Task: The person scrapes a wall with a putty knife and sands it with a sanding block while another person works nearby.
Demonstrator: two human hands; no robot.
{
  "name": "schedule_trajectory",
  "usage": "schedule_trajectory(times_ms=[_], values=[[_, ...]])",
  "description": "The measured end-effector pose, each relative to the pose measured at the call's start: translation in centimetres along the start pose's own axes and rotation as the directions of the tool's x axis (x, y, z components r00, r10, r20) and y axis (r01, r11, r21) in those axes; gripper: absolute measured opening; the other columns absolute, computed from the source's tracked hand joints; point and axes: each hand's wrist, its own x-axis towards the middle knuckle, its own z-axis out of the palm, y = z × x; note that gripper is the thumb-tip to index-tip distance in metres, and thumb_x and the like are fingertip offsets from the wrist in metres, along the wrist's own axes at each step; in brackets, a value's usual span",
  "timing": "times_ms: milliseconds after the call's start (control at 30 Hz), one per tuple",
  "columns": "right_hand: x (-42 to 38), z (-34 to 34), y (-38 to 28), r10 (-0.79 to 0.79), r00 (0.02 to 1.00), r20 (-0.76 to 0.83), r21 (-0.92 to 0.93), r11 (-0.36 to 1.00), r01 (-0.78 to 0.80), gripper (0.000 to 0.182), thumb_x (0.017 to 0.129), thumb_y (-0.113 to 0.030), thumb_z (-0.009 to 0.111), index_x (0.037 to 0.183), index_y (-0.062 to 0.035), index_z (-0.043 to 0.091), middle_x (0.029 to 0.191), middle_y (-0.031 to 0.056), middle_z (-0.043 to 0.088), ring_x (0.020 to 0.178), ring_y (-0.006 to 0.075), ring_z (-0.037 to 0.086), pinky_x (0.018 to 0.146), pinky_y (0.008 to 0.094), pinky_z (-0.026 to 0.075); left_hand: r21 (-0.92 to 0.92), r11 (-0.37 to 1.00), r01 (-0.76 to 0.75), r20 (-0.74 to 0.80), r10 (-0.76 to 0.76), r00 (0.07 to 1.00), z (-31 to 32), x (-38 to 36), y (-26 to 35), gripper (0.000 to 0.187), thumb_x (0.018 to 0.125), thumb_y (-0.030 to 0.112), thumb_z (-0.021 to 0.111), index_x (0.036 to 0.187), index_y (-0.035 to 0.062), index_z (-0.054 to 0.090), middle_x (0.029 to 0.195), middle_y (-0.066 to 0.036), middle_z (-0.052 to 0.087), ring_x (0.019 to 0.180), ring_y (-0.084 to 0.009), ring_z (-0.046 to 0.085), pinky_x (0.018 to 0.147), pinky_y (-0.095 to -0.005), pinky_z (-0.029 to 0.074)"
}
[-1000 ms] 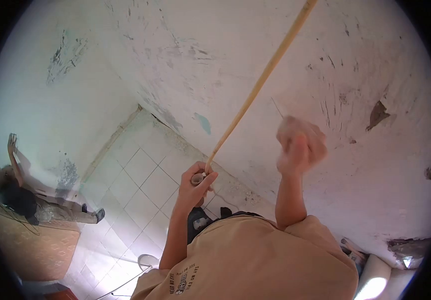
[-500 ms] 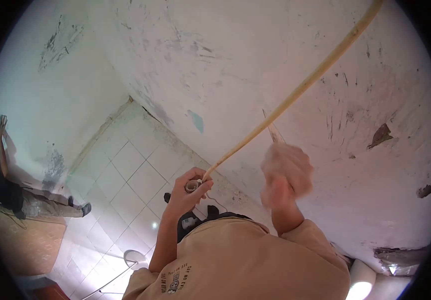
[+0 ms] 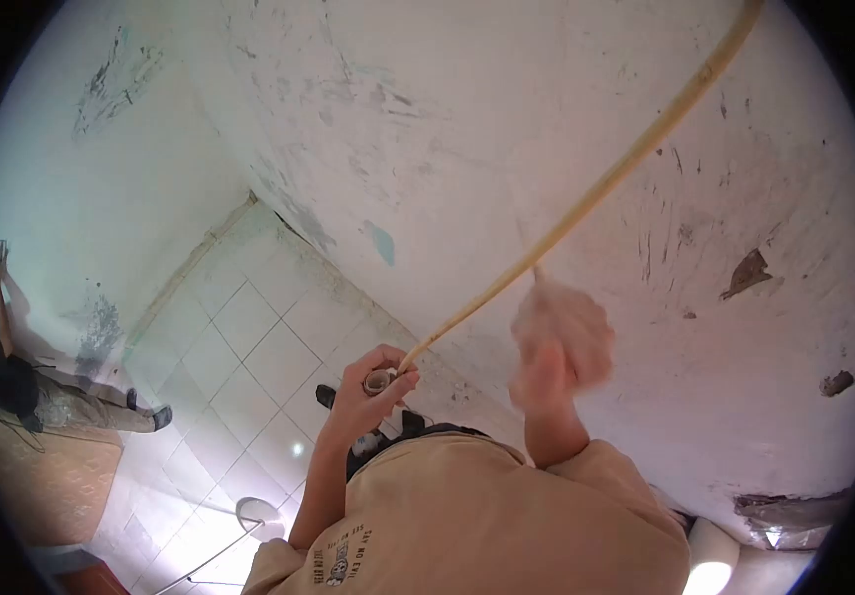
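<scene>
My left hand is closed around the thin lower end of a long pale pole and a small round object like a roll or ring. From there the pole slants up to the upper right, in front of the wall. My right hand is smeared by motion just below the middle of the pole. A thin blurred thing sticks up from its fingers to the pole; what it is cannot be made out.
A scraped, stained wall fills the upper view. Another person is at the far left, one hand on the wall. Below lie floor tiles, a round stand base and a bright lamp.
The view has shifted slightly. My right hand stays by the pole, still blurred, and the thin thing above it now shows less clearly. My left hand keeps its hold.
</scene>
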Motion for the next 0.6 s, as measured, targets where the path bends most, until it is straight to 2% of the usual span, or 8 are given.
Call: schedule_trajectory(times_ms=[133, 200, 233, 300, 400, 500, 533, 600], values=[[0.0, 1.5, 0.9, -0.206, 0.967, -0.151, -0.277, 0.948, 0.158, 0.031, 0.078, -0.016, 0.044, 0.049, -0.0051, 0.040, 0.045, 0.0025, 0.042, 0.037, 0.0158, 0.039, 0.038, 0.0255, 0.027, -0.030, 0.999, -0.014, -0.013, 0.014, 1.000, 0.1, -0.4, -0.5, 0.015, 0.080, 0.015, 0.063, 0.087, 0.0043, 0.055, 0.068, 0.001, 0.056, 0.053, -0.0028, 0.049, 0.043, -0.0163, 0.037], [0.7, 1.3, 0.7, 0.008, 0.991, 0.135, -0.123, 0.992, 0.009, 0.031, 0.078, -0.017, 0.046, 0.049, -0.0051, 0.039, 0.044, 0.0027, 0.040, 0.037, 0.0150, 0.038, 0.038, 0.0253, 0.028, -0.017, 1.000, 0.009, -0.046, -0.010, 0.999, 0.3, -0.5, 0.1, 0.014, 0.080, 0.013, 0.063, 0.087, 0.0044, 0.055, 0.068, 0.001, 0.056, 0.053, -0.0031, 0.049, 0.043, -0.0167, 0.037], [1.1, 1.0, 0.1, 0.008, 0.993, 0.122, -0.133, 0.991, 0.009, 0.031, 0.078, -0.017, 0.046, 0.049, -0.0051, 0.039, 0.044, 0.0027, 0.040, 0.037, 0.0150, 0.038, 0.038, 0.0253, 0.028, -0.004, 1.000, 0.006, -0.036, -0.007, 0.999, 0.3, -0.4, 0.1, 0.014, 0.080, 0.013, 0.063, 0.087, 0.0044, 0.055, 0.068, 0.001, 0.056, 0.053, -0.0031, 0.049, 0.043, -0.0167, 0.037], [1.5, 0.5, -1.4, -0.023, 0.999, 0.035, 0.168, 0.986, 0.017, 0.021, 0.067, -0.009, 0.053, 0.050, -0.0052, 0.042, 0.046, 0.0064, 0.039, 0.036, 0.0180, 0.038, 0.036, 0.0236, 0.028, -0.011, 1.000, 0.021, -0.045, -0.022, 0.999, 0.1, -0.4, -0.1, 0.013, 0.079, 0.012, 0.063, 0.087, 0.0047, 0.056, 0.069, 0.001, 0.057, 0.053, -0.0034, 0.050, 0.042, -0.0164, 0.037], [0.8, 1.0, 2.2, 0.219, 0.974, 0.056, -0.136, 0.968, -0.210, 0.022, 0.068, -0.013, 0.052, 0.050, -0.0054, 0.042, 0.044, 0.0064, 0.038, 0.035, 0.0182, 0.038, 0.035, 0.0237, 0.028, -0.020, 0.999, 0.029, -0.061, -0.031, 0.998, 0.1, -0.7, 0.0, 0.013, 0.079, 0.012, 0.063, 0.086, 0.0048, 0.056, 0.068, 0.001, 0.057, 0.052, -0.0038, 0.050, 0.042, -0.0161, 0.036], [1.3, 1.4, -0.4, -0.044, 0.987, -0.153, -0.028, 0.999, 0.040, 0.041, 0.083, -0.020, 0.045, 0.046, -0.0058, 0.034, 0.042, 0.0044, 0.033, 0.034, 0.0150, 0.033, 0.036, 0.0250, 0.024, 0.005, 1.000, -0.010, -0.067, 0.010, 0.998, 0.0, -0.9, 0.6, 0.008, 0.078, 0.006, 0.059, 0.084, 0.0027, 0.054, 0.069, -0.003, 0.056, 0.045, -0.0036, 0.046, 0.047, -0.0185, 0.043], [1.4, 0.5, -1.6, 0.051, 0.997, -0.059, 0.202, 0.979, -0.038, 0.039, 0.081, -0.017, 0.047, 0.046, -0.0053, 0.035, 0.042, 0.0043, 0.032, 0.034, 0.0149, 0.032, 0.035, 0.0260, 0.024, -0.007, 1.000, -0.029, -0.085, 0.028, 0.996, 0.1, -1.0, 0.5, 0.008, 0.079, 0.006, 0.058, 0.084, 0.0019, 0.054, 0.068, -0.004, 0.056, 0.044, -0.0036, 0.045, 0.047, -0.0187, 0.043], [1.0, 0.9, 0.9, 0.036, 0.999, -0.038, 0.079, 0.996, -0.032, 0.036, 0.079, -0.015, 0.048, 0.047, -0.0048, 0.035, 0.042, 0.0040, 0.032, 0.034, 0.0151, 0.032, 0.035, 0.0264, 0.024, -0.008, 1.000, -0.016, -0.098, 0.015, 0.995, 0.1, -1.1, 0.3, 0.008, 0.079, 0.006, 0.058, 0.084, 0.0019, 0.054, 0.068, -0.004, 0.056, 0.044, -0.0035, 0.045, 0.048, -0.0189, 0.044]])
